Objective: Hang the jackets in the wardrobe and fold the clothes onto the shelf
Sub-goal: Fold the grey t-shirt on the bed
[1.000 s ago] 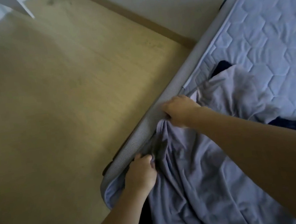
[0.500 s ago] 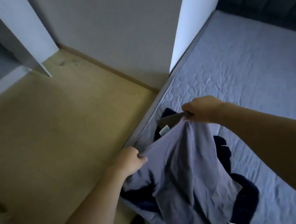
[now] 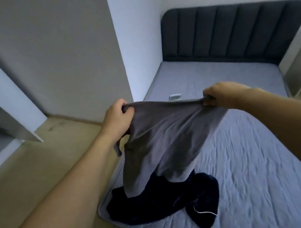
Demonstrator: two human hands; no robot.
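Grey garment (image 3: pixel 168 140) stretched between hands: left hand (image 3: pixel 117 119), right hand (image 3: pixel 220 95) fists gripping top edge.

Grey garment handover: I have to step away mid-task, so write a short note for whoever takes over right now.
Left hand: grip on one top corner of the grey garment.
Right hand: grip on the other top corner; the garment is stretched between the hands and hangs above the mattress.
Dark clothes lie in a heap on the near corner of the mattress, under the garment's hem.
Done: grey garment lifted, not folded.
Left: fold it and shelve it, then deal with the dark clothes. The shelf is not in view.
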